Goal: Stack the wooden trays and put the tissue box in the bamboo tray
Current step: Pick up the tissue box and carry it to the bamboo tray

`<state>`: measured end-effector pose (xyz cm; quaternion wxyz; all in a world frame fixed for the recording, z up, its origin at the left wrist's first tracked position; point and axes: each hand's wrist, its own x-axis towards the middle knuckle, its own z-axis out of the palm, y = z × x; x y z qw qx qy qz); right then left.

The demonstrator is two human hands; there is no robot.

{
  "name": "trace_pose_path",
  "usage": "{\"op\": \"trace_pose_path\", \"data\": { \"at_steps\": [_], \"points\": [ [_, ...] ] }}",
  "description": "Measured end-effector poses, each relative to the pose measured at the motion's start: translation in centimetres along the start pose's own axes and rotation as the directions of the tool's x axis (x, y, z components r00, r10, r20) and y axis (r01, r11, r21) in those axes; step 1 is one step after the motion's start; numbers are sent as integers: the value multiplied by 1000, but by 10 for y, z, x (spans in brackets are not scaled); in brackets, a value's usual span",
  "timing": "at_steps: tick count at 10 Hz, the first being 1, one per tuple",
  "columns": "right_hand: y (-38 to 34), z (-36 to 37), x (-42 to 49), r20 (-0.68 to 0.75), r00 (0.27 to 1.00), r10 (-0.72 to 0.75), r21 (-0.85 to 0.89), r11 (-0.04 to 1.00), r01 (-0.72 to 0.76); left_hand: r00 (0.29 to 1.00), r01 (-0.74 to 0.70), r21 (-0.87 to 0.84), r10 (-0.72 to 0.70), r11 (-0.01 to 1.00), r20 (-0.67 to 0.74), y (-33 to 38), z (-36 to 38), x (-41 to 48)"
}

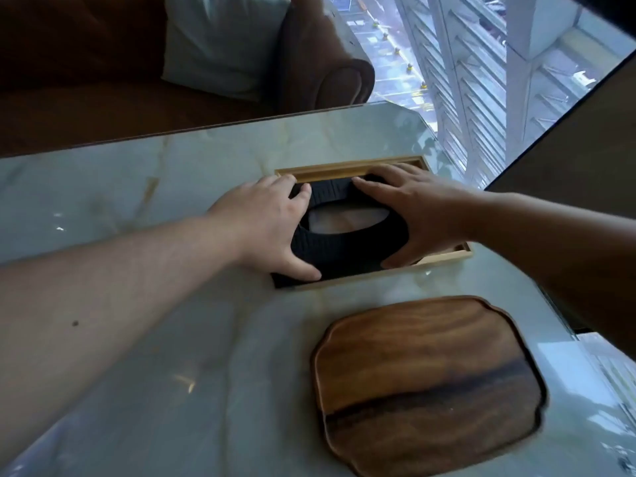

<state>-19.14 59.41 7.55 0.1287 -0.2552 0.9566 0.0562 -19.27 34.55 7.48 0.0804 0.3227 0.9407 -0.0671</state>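
Observation:
A black tissue box (347, 251) with an oval opening on top lies inside a light bamboo tray (347, 168) near the table's far right edge. My left hand (265, 225) grips the box's left end, thumb on its near side. My right hand (420, 211) holds its right end, fingers spread over the top. The box's lower left corner juts over the tray's near rim. A dark wooden tray (426, 383) with a scalloped outline and a dark grain streak rests closer to me on the right; whether another tray lies beneath it I cannot tell.
The pale marble table (155, 339) extends to the left and toward me. Behind it stands a brown sofa (327, 74) with a light cushion (220, 39). A window on the right looks down on a street. The table's right edge runs close past both trays.

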Motion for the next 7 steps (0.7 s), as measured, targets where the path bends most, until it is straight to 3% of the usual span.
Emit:
{"op": "trace_pose_path", "data": {
  "at_steps": [3, 7],
  "points": [
    [42, 7, -4, -8, 999, 52, 83, 995, -51, 1000, -18, 8, 18, 1000, 14, 15, -5, 50],
    [40, 10, 3, 25, 1000, 5, 54, 999, -6, 999, 26, -33, -24, 999, 42, 24, 6, 44]
  ]
}}
